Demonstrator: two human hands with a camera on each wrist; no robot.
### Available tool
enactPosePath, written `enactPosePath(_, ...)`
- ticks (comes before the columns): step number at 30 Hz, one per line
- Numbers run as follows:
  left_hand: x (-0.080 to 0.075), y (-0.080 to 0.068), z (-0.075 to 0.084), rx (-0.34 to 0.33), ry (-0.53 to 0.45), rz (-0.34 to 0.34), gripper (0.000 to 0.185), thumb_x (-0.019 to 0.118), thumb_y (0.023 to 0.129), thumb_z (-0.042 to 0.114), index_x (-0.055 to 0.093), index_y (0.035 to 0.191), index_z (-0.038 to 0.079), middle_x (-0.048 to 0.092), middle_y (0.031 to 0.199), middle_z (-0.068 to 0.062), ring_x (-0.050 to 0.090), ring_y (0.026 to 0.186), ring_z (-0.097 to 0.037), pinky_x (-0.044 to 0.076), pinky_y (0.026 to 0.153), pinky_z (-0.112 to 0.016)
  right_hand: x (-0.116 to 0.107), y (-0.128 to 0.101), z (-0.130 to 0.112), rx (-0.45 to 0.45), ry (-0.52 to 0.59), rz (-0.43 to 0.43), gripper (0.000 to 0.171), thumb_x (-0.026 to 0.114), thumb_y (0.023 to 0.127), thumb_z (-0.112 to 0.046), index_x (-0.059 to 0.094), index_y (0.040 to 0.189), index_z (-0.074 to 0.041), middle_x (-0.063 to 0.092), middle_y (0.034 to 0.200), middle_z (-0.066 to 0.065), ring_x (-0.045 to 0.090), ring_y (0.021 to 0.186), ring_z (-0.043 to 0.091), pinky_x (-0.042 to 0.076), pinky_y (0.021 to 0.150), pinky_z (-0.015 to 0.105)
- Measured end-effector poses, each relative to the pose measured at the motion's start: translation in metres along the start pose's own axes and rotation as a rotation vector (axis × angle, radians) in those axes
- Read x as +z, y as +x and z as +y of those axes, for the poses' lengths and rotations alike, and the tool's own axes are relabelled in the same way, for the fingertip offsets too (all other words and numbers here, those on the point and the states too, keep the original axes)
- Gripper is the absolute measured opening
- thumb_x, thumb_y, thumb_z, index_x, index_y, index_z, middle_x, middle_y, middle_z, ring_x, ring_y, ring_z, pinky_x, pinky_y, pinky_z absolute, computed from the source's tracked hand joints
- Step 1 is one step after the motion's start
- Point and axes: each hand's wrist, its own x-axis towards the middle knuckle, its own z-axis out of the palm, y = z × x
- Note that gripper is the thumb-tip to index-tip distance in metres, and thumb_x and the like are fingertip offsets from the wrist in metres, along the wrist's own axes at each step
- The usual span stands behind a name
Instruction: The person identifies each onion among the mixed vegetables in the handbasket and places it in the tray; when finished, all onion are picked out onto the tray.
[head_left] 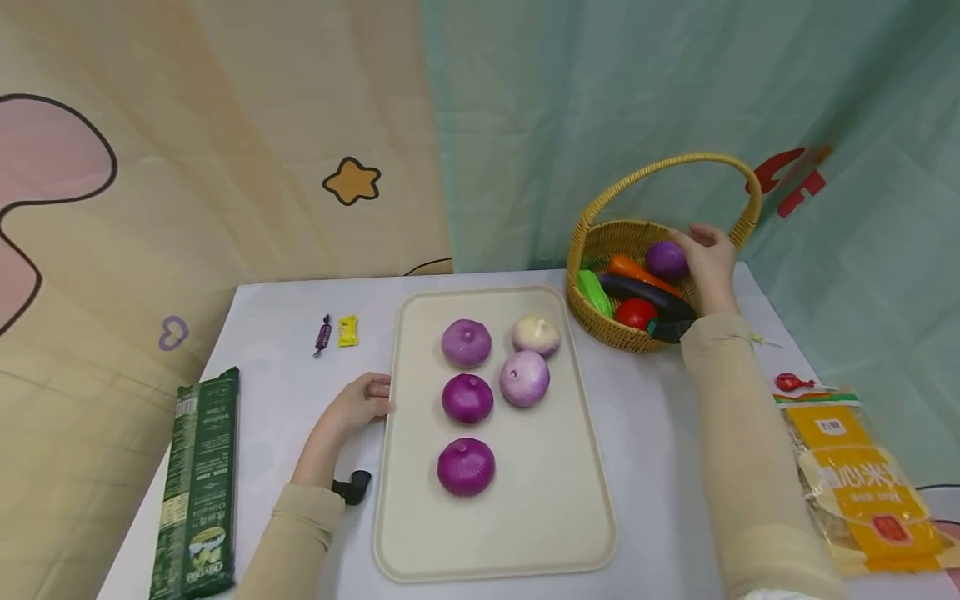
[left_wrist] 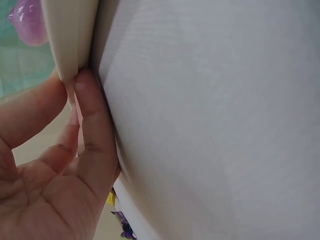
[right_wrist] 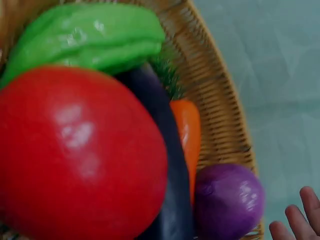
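My left hand (head_left: 356, 408) pinches the left rim of a cream tray (head_left: 540, 508). In the left wrist view, the thumb lies on one side of the tray's edge (left_wrist: 75, 30) and a finger on the other. Several purple and whitish onions (head_left: 467, 467) sit on the tray. At the back right, my right hand (head_left: 711, 265) hovers over the rim of a wicker basket (head_left: 611, 332), close to a purple onion (head_left: 664, 260). The right wrist view shows its fingertips (right_wrist: 300, 222) extended, apart from that onion. The basket also holds a red tomato (right_wrist: 75, 150), eggplant (right_wrist: 167, 150), carrot (right_wrist: 187, 125) and green ridged vegetable (right_wrist: 90, 35).
A long green package (head_left: 198, 492) lies at the far left, and a yellow bag (head_left: 862, 483) at the right edge. Two wrapped candies (head_left: 347, 331) are left of the tray. A red lollipop (head_left: 792, 382) lies near the bag. Curtains (head_left: 510, 125) hang behind the table.
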Motion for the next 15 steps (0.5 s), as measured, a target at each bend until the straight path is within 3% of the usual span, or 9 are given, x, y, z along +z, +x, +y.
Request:
enactPosePath(6, 0.003, -0.002, -0.001, -0.013, 0.006, 0.009, 0.049, 0.063, 0.091, 0.006, 0.047, 0.137, 0.000, 0.059, 0.117, -0.019, 0.061, 0.095, -0.022, 0.054, 0.084, -0.032, 0.002, 0.015, 0.014, 0.052, -0.114, -0.026, 0.064, 0.064, 0.092, -0.038, 0.044, 0.148, -0.013, 0.051, 0.139, -0.002, 0.044, 0.130, 0.015, 0.036, 0.112, 0.026)
enactPosePath(10, 0.003, -0.004, 0.000, -0.008, 0.006, 0.017, 0.050, 0.063, 0.090, 0.006, 0.047, 0.137, -0.001, 0.060, 0.116, -0.019, 0.061, 0.095, -0.022, 0.054, 0.084, -0.033, 0.003, 0.021, 0.022, 0.054, -0.192, -0.120, 0.074, 0.062, 0.093, -0.038, 0.031, 0.155, -0.013, 0.032, 0.159, 0.011, 0.031, 0.145, 0.025, 0.028, 0.119, 0.034)
enactPosePath(15, 0.004, -0.003, 0.001, -0.006, 0.003, 0.026, 0.049, 0.064, 0.090, 0.005, 0.048, 0.136, -0.001, 0.060, 0.115, -0.018, 0.062, 0.094, -0.021, 0.054, 0.084, -0.033, 0.004, 0.024, 0.031, 0.075, -0.242, -0.227, 0.080, 0.061, 0.095, -0.029, 0.016, 0.158, -0.008, 0.018, 0.163, 0.016, 0.022, 0.148, 0.033, 0.022, 0.122, 0.044)
